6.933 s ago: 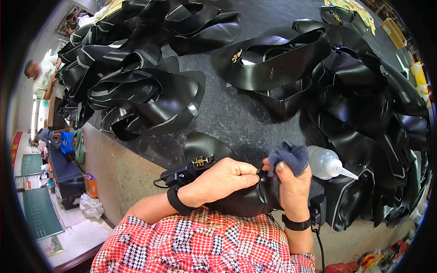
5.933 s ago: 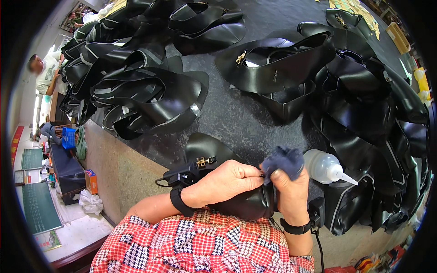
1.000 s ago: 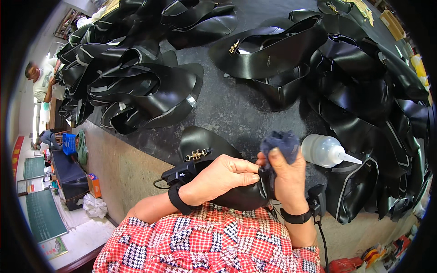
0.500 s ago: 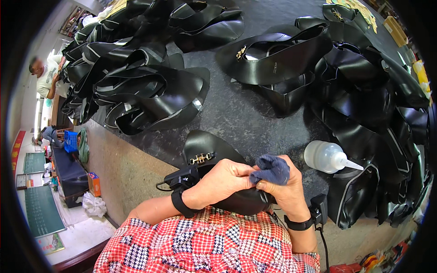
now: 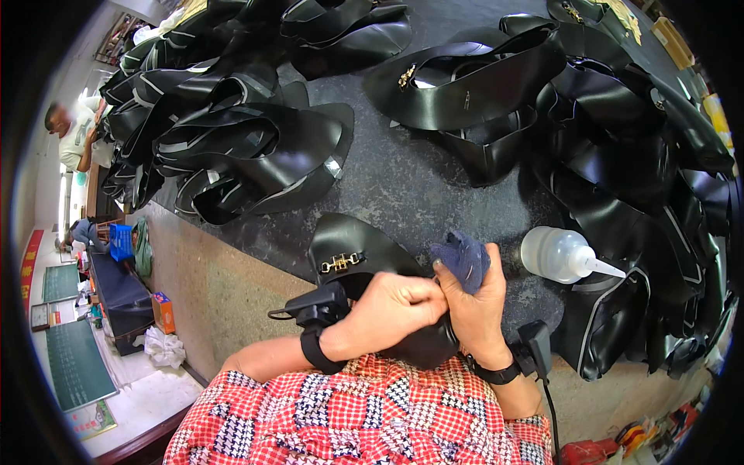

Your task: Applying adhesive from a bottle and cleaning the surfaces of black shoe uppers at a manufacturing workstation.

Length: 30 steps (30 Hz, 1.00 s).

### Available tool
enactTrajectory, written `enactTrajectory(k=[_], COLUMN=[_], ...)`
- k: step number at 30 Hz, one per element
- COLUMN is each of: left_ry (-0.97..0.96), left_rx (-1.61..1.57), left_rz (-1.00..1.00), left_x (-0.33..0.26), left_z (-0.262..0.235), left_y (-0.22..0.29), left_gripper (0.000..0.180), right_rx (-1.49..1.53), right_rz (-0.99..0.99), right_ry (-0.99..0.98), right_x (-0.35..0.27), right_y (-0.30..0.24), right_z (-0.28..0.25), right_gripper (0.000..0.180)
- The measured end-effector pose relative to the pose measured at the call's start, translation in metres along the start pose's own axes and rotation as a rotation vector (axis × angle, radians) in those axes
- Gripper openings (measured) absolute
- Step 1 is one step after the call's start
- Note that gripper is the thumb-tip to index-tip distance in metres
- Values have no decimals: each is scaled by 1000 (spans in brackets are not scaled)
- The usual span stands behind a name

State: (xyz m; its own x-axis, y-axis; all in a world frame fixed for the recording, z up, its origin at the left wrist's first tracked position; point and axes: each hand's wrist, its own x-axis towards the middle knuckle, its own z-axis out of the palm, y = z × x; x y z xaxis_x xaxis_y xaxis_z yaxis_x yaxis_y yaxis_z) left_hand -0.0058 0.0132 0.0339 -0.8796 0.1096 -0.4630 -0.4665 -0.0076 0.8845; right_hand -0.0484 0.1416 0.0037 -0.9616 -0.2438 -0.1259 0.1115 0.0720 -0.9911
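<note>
Still mid-wipe from what I can see: my right hand (image 5: pixel 477 310) is closed around a dark blue cloth (image 5: pixel 462 260), my left hand (image 5: pixel 391 306) grips the glossy black bag (image 5: pixel 356 252) just below it. Gold clasp looks clean; plenty of black bags (image 5: pixel 248 147) piled beyond my hands, probably still waiting.

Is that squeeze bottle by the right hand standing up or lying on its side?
Lying on its side. The translucent squeeze bottle rests lengthwise on the dark table, its pointed nozzle aimed sideways toward the black bags at right, apart from the right hand.
</note>
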Motion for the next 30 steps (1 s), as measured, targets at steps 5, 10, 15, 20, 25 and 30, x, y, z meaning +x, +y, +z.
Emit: enactTrajectory(k=[5, 10, 15, 20, 25, 30], left_ry=[-81, -69, -36, 72, -25, -2], left_rx=[-71, -137, -191, -36, 81, -163], left_rz=[-152, -195, -184, -99, -49, -152], left_x=[-1, 1, 1, 0, -5, -5], left_z=[-9, -13, -10, -5, -5, -11], left_y=[7, 13, 10, 3, 9, 10], left_gripper=[14, 14, 14, 9, 12, 13], right_rx=[27, 655, 563, 314, 296, 526], right_rz=[-2, 358, 190, 53, 112, 295], right_ry=[34, 65, -169, -53, -8, 90], right_x=[0, 2, -4, -5, -1, 2], right_y=[0, -4, -13, 2, 1, -1], right_z=[3, -12, -15, -1, 4, -1], right_gripper=[19, 27, 34, 27, 20, 21])
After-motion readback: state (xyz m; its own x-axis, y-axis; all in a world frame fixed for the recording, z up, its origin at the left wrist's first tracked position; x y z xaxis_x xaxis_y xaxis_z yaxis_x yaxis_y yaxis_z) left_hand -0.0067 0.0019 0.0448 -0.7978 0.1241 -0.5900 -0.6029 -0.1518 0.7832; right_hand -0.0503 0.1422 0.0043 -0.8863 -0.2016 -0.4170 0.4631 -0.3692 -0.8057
